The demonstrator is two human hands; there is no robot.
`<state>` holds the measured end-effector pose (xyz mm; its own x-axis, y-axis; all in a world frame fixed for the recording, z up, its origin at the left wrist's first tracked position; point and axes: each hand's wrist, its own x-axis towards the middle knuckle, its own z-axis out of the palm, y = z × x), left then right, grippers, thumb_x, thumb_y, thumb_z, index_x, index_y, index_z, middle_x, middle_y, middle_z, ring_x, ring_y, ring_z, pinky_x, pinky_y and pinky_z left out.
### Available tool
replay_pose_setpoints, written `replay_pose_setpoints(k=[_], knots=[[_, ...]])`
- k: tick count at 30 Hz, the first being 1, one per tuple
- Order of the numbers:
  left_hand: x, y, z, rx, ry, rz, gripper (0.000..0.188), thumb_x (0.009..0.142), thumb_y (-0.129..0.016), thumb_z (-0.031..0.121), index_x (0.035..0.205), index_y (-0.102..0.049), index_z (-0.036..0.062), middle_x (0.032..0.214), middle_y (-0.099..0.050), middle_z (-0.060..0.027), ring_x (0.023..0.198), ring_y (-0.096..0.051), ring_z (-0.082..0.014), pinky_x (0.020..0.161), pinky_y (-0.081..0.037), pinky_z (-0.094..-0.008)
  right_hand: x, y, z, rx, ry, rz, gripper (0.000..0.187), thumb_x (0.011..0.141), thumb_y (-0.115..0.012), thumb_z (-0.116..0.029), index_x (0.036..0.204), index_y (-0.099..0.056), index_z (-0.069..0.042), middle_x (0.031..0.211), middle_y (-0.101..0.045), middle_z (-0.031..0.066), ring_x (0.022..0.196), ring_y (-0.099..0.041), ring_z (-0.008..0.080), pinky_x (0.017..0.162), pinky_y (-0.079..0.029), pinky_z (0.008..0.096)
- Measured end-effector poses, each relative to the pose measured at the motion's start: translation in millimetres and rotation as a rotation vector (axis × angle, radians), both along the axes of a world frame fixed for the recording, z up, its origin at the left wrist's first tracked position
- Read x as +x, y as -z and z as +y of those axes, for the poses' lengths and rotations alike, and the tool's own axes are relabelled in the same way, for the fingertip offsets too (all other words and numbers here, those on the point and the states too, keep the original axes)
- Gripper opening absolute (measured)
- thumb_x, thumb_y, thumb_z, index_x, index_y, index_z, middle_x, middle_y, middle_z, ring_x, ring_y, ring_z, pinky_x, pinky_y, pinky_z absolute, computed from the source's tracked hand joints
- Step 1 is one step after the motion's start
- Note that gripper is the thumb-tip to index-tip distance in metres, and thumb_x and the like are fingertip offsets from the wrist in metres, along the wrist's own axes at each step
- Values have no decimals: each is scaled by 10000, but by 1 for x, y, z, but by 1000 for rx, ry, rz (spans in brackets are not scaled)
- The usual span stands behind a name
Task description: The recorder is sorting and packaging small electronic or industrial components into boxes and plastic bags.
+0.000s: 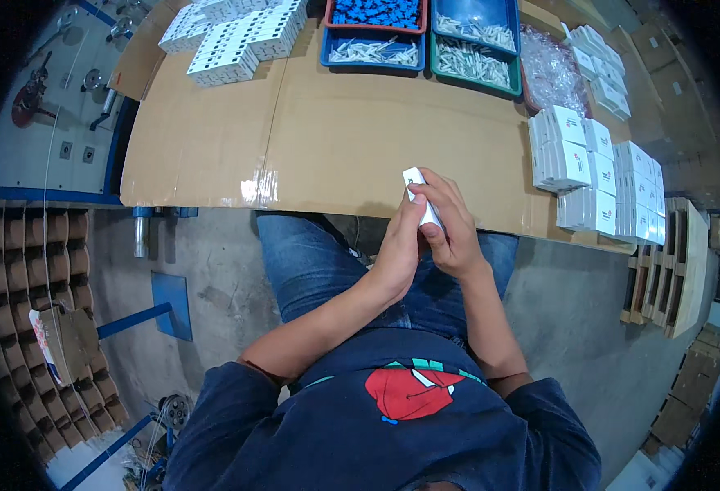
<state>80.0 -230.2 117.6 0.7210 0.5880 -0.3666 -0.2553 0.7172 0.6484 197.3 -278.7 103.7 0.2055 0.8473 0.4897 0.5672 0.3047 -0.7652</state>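
One small white box [413, 177], double-gripped

Head cam: left hand [401, 247] and right hand [456, 222] are both clamped on it, around the near edge of the surface [360, 151]. Far middle's got a blue tray [373, 70] of white pieces [374, 52], with a spotted white stack [225, 64] far left, white cartons [587, 168] right.

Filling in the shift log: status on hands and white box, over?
Left hand, right hand: both on white box. Box at near edge of table. Trays farther back, not blocking.
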Motion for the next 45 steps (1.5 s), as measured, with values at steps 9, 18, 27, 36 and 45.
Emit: replay_pose_setpoints(k=[9, 18, 27, 36, 45], knots=[[-2, 11, 5, 5, -56, 20, 473, 1064, -383, 443, 1305, -474, 47, 1152, -550, -69, 1084, -562, -158, 955, -463, -335, -3, 11, 10, -62, -22, 36, 522, 992, -502, -453, 1257, -589, -13, 1359, -524, 261, 1190, -523, 422, 1027, -409, 455], [-1, 13, 5, -18, -91, 48, 461, 1064, -375, 441, 1250, -502, 39, 1092, -568, -60, 1019, -582, -147, 893, -487, -323, -4, 17, 15, -83, -37, 67, 530, 1003, -466, -459, 1251, -595, -8, 1349, -541, 261, 1184, -533, 421, 1019, -416, 453], [5, 21, 3, 7, -113, 52, 459, 1067, -361, 421, 1278, -491, 34, 1121, -568, -70, 1045, -581, -150, 910, -482, -324, -2, 20, 14, -73, -43, 107, 503, 1015, -454, -421, 1247, -589, 3, 1338, -553, 253, 1160, -550, 404, 997, -429, 438], [7, 29, 1, 6, -124, 97, 460, 1064, -362, 427, 1280, -496, 43, 1116, -567, -69, 1028, -584, -155, 892, -486, -323, -2, 23, 13, -89, -43, 135, 491, 1023, -442, -410, 1234, -593, 7, 1325, -566, 246, 1154, -560, 394, 988, -439, 429], [6, 31, 0, -14, -149, 67, 446, 1058, -376, 426, 1270, -507, 58, 1121, -580, -61, 1039, -589, -155, 923, -472, -349, -2, 26, 13, -90, -44, 150, 503, 1037, -414, -417, 1238, -592, 9, 1319, -572, 245, 1178, -561, 388, 1003, -436, 422]])
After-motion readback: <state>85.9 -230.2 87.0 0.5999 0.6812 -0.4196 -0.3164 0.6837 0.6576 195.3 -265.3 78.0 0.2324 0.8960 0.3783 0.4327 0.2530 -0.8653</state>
